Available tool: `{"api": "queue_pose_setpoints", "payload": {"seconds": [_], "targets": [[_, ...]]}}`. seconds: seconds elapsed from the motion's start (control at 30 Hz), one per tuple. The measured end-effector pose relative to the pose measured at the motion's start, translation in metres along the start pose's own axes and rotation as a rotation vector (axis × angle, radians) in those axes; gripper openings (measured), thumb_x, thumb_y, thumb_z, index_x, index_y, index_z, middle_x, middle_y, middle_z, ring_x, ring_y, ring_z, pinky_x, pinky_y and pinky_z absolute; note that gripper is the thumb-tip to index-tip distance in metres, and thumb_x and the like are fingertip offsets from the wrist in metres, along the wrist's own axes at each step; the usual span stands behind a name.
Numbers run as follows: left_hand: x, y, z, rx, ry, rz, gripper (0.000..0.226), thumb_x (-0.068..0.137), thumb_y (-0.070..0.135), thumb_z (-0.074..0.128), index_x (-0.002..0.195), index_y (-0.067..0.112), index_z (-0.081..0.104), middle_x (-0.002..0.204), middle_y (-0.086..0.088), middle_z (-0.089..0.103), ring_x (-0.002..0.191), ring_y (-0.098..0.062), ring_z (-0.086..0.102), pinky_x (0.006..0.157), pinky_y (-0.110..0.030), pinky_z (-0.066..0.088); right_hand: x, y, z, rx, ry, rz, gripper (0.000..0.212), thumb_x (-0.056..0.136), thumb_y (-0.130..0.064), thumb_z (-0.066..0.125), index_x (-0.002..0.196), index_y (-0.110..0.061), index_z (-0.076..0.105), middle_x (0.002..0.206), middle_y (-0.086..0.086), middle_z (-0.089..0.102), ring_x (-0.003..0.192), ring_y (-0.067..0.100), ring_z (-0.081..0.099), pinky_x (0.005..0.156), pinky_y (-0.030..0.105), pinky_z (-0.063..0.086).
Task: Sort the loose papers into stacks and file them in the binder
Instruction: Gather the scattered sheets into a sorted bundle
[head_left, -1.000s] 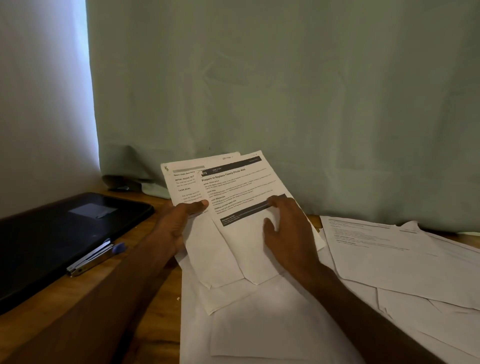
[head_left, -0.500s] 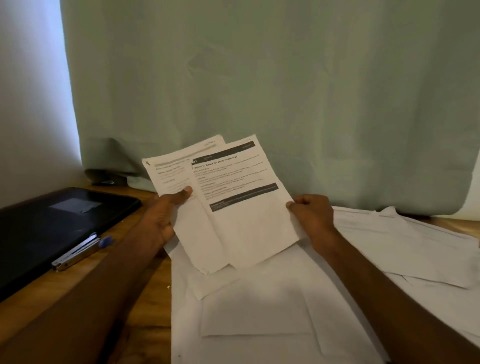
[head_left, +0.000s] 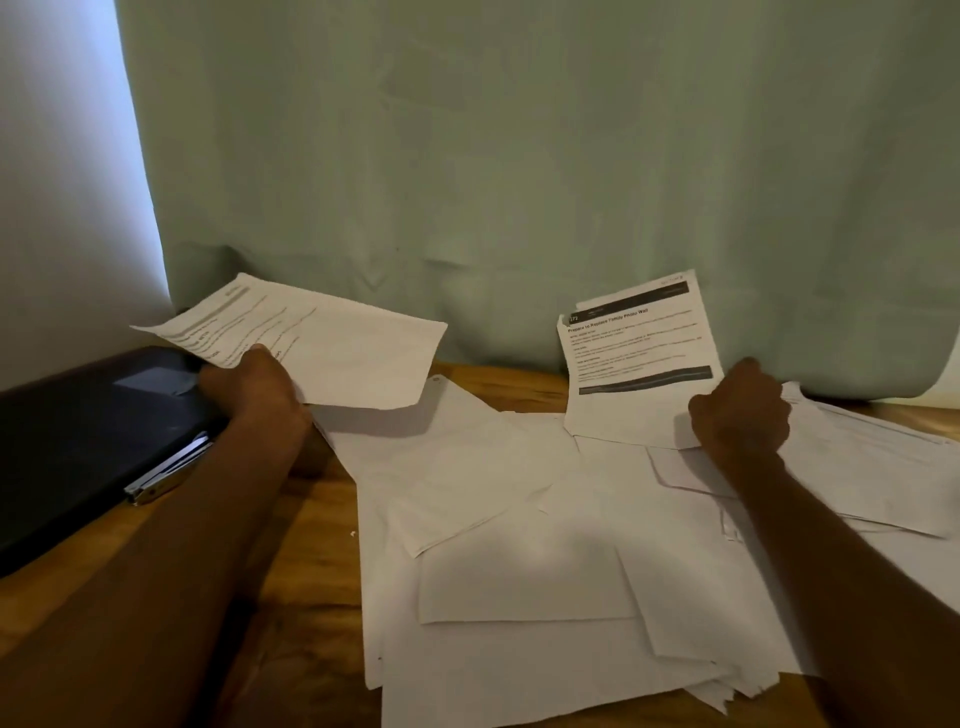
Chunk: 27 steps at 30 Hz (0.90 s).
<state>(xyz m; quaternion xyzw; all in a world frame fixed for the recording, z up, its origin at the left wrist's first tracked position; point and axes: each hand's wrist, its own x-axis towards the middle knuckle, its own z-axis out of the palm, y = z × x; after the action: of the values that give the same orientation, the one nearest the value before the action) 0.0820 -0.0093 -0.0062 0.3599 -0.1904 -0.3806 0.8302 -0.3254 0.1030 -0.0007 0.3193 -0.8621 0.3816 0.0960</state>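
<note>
My left hand (head_left: 254, 387) grips a printed sheet (head_left: 332, 348) that lies nearly flat in the air above the black binder (head_left: 78, 436) at the left. My right hand (head_left: 740, 410) holds a second printed sheet with dark header bars (head_left: 636, 358) upright at the right, near the curtain. Between and below my arms, several loose white papers (head_left: 545, 545) lie overlapping on the wooden table (head_left: 311, 571).
A metal stapler (head_left: 166, 475) rests on the binder's near edge. A pale green curtain (head_left: 519, 182) hangs along the back of the table, and a white wall stands at the left. More papers (head_left: 872, 467) spread toward the right edge.
The two sheets, held together before, are now apart. My left hand has carried one leftward over the binder and my right hand has taken the other to the right.
</note>
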Motion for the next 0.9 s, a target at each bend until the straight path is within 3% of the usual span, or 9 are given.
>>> {"api": "queue_pose_setpoints", "payload": {"seconds": [0.1, 0.17, 0.27, 0.33, 0.4, 0.5, 0.7, 0.8, 0.9], "targets": [[0.0, -0.001, 0.002, 0.009, -0.004, -0.012, 0.041, 0.098, 0.005, 0.059, 0.139, 0.009, 0.054, 0.122, -0.001, 0.064, 0.106, -0.017, 0.067, 0.067, -0.016, 0.058, -0.009, -0.016, 0.004, -0.274, 0.071, -0.184, 0.053, 0.082, -0.023, 0.074, 0.125, -0.005, 0.05, 0.128, 0.023, 0.049, 0.119, 0.043, 0.049, 0.096, 0.054, 0.044], [0.0, 0.004, 0.003, -0.008, 0.008, -0.014, 0.039, 0.098, 0.003, 0.058, 0.137, 0.009, 0.054, 0.117, 0.0, 0.064, 0.1, -0.015, 0.067, 0.065, -0.017, 0.058, -0.027, -0.038, 0.005, -0.209, 0.046, -0.421, 0.043, 0.086, -0.021, 0.07, 0.126, -0.008, 0.057, 0.125, 0.019, 0.054, 0.116, 0.039, 0.052, 0.095, 0.049, 0.045], [0.003, 0.012, -0.002, -0.08, 0.04, -0.014, 0.031, 0.101, 0.005, 0.055, 0.13, 0.012, 0.052, 0.111, 0.002, 0.064, 0.087, -0.008, 0.067, 0.072, -0.018, 0.059, -0.079, -0.075, 0.012, 0.066, -0.352, -0.651, 0.036, 0.095, -0.034, 0.066, 0.126, -0.016, 0.064, 0.126, 0.01, 0.064, 0.118, 0.033, 0.06, 0.1, 0.046, 0.049], [0.007, 0.013, -0.006, -0.12, 0.068, -0.036, 0.033, 0.101, 0.006, 0.054, 0.134, 0.01, 0.053, 0.111, 0.002, 0.065, 0.081, -0.006, 0.066, 0.061, -0.013, 0.056, -0.113, -0.09, 0.025, -0.042, -0.628, -0.705, 0.061, 0.094, -0.063, 0.057, 0.139, -0.021, 0.056, 0.144, 0.007, 0.055, 0.13, 0.032, 0.054, 0.11, 0.05, 0.043], [0.009, 0.011, -0.005, -0.135, 0.095, -0.079, 0.039, 0.102, 0.007, 0.055, 0.14, 0.008, 0.052, 0.118, -0.001, 0.064, 0.083, -0.007, 0.065, 0.053, -0.012, 0.053, -0.13, -0.095, 0.04, -0.244, -0.72, -0.735, 0.087, 0.089, -0.082, 0.042, 0.152, -0.022, 0.039, 0.161, 0.005, 0.036, 0.147, 0.031, 0.035, 0.119, 0.059, 0.026], [0.01, 0.013, -0.003, -0.116, 0.114, -0.123, 0.038, 0.102, 0.008, 0.055, 0.14, 0.007, 0.053, 0.12, -0.003, 0.064, 0.088, -0.009, 0.064, 0.05, -0.011, 0.052, -0.127, -0.097, 0.04, -0.155, -0.669, -0.687, 0.094, 0.083, -0.083, 0.051, 0.154, -0.025, 0.034, 0.161, 0.002, 0.037, 0.148, 0.03, 0.033, 0.118, 0.061, 0.023], [0.019, 0.01, -0.003, -0.115, 0.101, -0.183, 0.019, 0.102, 0.007, 0.053, 0.12, 0.009, 0.059, 0.097, 0.001, 0.067, 0.073, -0.008, 0.064, 0.054, -0.014, 0.056, -0.1, -0.087, 0.037, 0.036, -0.669, -0.513, 0.097, 0.071, -0.062, 0.084, 0.148, -0.021, 0.043, 0.152, 0.004, 0.048, 0.139, 0.031, 0.046, 0.113, 0.053, 0.039], [0.012, 0.008, -0.002, -0.054, 0.035, -0.163, 0.017, 0.099, 0.007, 0.059, 0.116, 0.01, 0.057, 0.089, 0.006, 0.062, 0.069, -0.007, 0.063, 0.047, -0.01, 0.049, -0.085, -0.083, 0.035, 0.176, -0.622, -0.318, 0.072, 0.066, -0.037, 0.096, 0.123, -0.009, 0.063, 0.125, 0.009, 0.065, 0.118, 0.032, 0.061, 0.102, 0.044, 0.051], [0.007, 0.006, -0.002, -0.022, -0.037, -0.126, 0.029, 0.098, 0.002, 0.06, 0.126, 0.004, 0.059, 0.095, 0.005, 0.064, 0.076, -0.008, 0.066, 0.05, -0.012, 0.05, -0.071, -0.077, 0.039, 0.525, -0.604, -0.164, 0.055, 0.042, -0.028, 0.096, 0.089, -0.011, 0.075, 0.095, 0.01, 0.075, 0.092, 0.032, 0.072, 0.089, 0.049, 0.06]]}}
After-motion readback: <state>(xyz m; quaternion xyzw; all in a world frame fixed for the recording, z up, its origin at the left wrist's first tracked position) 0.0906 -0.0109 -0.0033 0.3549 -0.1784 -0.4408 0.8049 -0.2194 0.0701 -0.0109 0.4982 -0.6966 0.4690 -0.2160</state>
